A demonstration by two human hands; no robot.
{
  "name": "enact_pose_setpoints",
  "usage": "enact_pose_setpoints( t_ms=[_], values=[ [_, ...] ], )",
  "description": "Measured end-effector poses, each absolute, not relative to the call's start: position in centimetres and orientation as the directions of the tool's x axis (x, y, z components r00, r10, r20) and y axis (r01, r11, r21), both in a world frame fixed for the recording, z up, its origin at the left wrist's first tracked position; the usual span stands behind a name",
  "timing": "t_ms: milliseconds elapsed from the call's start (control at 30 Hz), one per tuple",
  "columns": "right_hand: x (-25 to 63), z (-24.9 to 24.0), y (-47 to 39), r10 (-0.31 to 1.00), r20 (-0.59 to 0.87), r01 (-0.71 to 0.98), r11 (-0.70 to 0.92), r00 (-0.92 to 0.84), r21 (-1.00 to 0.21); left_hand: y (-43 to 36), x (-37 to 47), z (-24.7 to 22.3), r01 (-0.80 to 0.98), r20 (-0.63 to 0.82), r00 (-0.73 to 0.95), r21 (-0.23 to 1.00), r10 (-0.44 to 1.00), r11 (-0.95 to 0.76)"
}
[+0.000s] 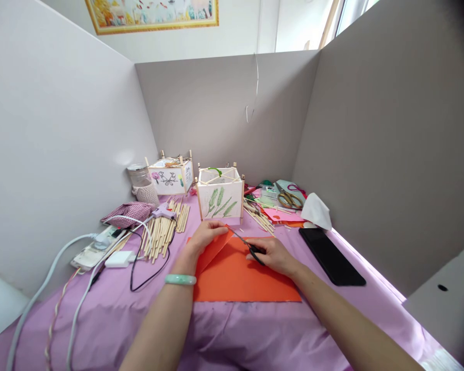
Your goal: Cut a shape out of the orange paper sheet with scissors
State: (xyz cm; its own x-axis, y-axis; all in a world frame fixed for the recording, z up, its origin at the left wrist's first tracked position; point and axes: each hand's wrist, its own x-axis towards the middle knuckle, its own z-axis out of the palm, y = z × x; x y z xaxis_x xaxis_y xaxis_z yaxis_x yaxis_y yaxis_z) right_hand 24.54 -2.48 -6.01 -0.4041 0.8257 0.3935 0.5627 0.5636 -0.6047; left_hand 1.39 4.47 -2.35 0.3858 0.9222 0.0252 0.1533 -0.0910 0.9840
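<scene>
My left hand (209, 234) pinches a folded or cut piece of orange-red paper (215, 252), lifted at a slant. Black-handled scissors (257, 253) are in my right hand (272, 252), their blades reaching left to the upper edge of that piece. Beneath both hands lies a larger orange-red sheet (251, 281), flat near the table's front edge. Whether the raised piece is joined to the sheet I cannot tell. Just behind my hands stands a white paper lantern box (221, 201) with wooden corner sticks and green plant drawings.
Wooden sticks (158, 237) and a purple glue gun (164, 211) lie left, with cables and a power strip (96, 252). A second decorated box (170, 178) and a jar (141, 180) stand behind. Gold-handled scissors (290, 200) and a black phone (330, 257) are right. Grey panels enclose the table.
</scene>
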Motion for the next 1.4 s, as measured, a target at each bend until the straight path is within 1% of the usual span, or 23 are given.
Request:
enact_pose_setpoints(
  t_ms=[267,433,633,1067,1267,1400],
  values=[
    [24.5,-6.0,-2.5,0.828,0.394,0.56,0.56,-0.398,-0.611,4.6,1.4,-2.5,0.177,0.033,0.399,0.978,0.916,-0.112],
    [24.4,-6.0,-2.4,0.826,0.398,0.547,0.563,-0.399,-0.62,4.8,1.5,-2.7,0.163,0.064,0.41,0.976,0.91,-0.142],
    [24.5,-6.0,-2.4,0.824,0.402,0.551,0.567,-0.4,-0.613,4.9,1.4,-2.8,0.172,0.053,0.417,0.976,0.907,-0.136],
    [24.5,-6.1,-2.2,0.829,0.407,0.57,0.559,-0.383,-0.603,4.3,1.5,-2.3,0.123,0.036,0.38,0.988,0.924,-0.089],
    [24.7,-6.3,-2.2,0.845,0.403,0.588,0.535,-0.352,-0.607,3.7,1.3,-1.6,0.04,-0.015,0.312,0.999,0.95,0.002],
    [24.7,-6.0,-2.5,0.859,0.381,0.584,0.512,-0.342,-0.63,3.8,1.3,-1.6,-0.002,-0.035,0.292,0.999,0.956,0.037]
  ],
)
